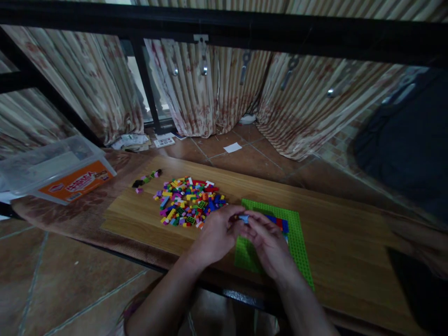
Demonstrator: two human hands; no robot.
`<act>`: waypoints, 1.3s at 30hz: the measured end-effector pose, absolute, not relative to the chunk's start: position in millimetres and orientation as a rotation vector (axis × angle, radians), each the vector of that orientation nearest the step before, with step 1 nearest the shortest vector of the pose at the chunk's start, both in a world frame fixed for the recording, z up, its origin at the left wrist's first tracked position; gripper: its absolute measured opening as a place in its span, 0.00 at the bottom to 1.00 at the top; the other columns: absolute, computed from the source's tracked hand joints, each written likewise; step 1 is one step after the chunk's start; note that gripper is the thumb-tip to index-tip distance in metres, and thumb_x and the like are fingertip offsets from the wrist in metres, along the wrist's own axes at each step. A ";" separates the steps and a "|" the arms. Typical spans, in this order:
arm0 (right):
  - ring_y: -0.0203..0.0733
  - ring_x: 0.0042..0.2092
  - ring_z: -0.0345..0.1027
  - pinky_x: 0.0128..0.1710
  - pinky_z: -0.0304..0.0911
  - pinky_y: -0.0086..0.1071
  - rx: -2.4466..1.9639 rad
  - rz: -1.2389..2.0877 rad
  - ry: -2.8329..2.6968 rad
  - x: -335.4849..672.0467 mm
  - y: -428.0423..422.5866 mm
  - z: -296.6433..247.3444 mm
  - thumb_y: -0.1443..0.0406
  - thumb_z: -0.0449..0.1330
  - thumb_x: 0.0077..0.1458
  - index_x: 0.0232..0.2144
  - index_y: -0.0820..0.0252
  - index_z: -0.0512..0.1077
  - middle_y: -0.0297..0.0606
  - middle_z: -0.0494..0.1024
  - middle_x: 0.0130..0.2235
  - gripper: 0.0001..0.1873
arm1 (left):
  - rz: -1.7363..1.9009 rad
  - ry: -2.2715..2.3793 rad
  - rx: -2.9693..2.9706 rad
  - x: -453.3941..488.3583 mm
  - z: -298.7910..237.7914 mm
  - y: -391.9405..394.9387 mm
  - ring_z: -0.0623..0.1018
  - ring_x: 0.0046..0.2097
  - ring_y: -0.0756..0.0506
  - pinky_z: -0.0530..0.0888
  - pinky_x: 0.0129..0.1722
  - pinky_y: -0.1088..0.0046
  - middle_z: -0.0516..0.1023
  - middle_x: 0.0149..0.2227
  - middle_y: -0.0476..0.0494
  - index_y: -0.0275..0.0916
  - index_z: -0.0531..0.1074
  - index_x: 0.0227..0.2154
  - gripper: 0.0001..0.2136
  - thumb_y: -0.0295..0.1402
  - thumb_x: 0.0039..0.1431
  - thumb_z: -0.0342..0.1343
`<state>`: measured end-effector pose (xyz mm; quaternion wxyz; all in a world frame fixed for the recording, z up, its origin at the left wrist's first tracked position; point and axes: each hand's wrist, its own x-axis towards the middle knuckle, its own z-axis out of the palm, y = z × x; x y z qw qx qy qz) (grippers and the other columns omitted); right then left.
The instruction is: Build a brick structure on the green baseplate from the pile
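Observation:
My left hand point(220, 229) and my right hand point(266, 239) meet over the left edge of a green baseplate point(301, 247). Pinched between their fingertips is a small light-blue toy brick point(244, 218). Both hands have closed fingers, and the brick touches each of them. Blue and red bricks point(283, 225) sit on the baseplate, partly hidden behind my right hand. Just left of my left hand spreads a pile of loose, many-coloured bricks point(185, 200).
The wooden board point(343, 233) lies on a low table. A short row of small pieces point(149, 178) lies left of the pile. Farther left stands a clear plastic bin point(75, 170) with an orange label. Striped curtains point(224, 93) hang behind, and white paper point(233, 147) lies on the floor.

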<state>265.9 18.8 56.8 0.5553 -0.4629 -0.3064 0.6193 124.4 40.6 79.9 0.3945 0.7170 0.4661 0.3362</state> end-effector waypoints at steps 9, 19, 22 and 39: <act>0.33 0.30 0.69 0.29 0.63 0.26 -1.111 1.498 -0.610 284.3 12.1 59.4 0.56 0.69 0.42 0.31 0.57 0.74 0.31 0.77 0.31 0.15 | 0.905 1.203 1.853 148.9 73.6 34.3 0.77 0.38 0.49 0.72 0.39 0.75 0.77 0.38 0.47 0.40 0.72 0.41 0.09 0.28 0.58 0.53; 0.33 0.25 0.65 0.28 0.62 0.29 -1.374 0.746 -0.782 328.4 15.7 71.2 0.56 0.64 0.49 0.29 0.58 0.75 0.35 0.78 0.28 0.11 | 0.744 1.196 2.087 149.4 71.3 36.8 0.76 0.41 0.47 0.72 0.43 0.71 0.77 0.41 0.44 0.40 0.72 0.44 0.10 0.31 0.63 0.49; 0.31 0.24 0.62 0.25 0.58 0.26 -1.349 0.669 -0.626 351.5 17.9 70.4 0.58 0.66 0.45 0.26 0.59 0.74 0.33 0.76 0.26 0.11 | 0.677 1.172 2.181 156.9 66.8 34.8 0.76 0.43 0.46 0.72 0.44 0.69 0.76 0.41 0.44 0.41 0.72 0.45 0.11 0.30 0.63 0.48; 0.44 0.33 0.71 0.36 0.62 0.36 -1.730 0.815 -0.860 370.6 26.2 45.4 0.53 0.64 0.41 0.28 0.59 0.77 0.37 0.79 0.29 0.17 | 0.457 1.289 2.435 200.7 53.9 39.7 0.76 0.39 0.45 0.74 0.38 0.70 0.75 0.39 0.45 0.40 0.70 0.44 0.11 0.28 0.65 0.45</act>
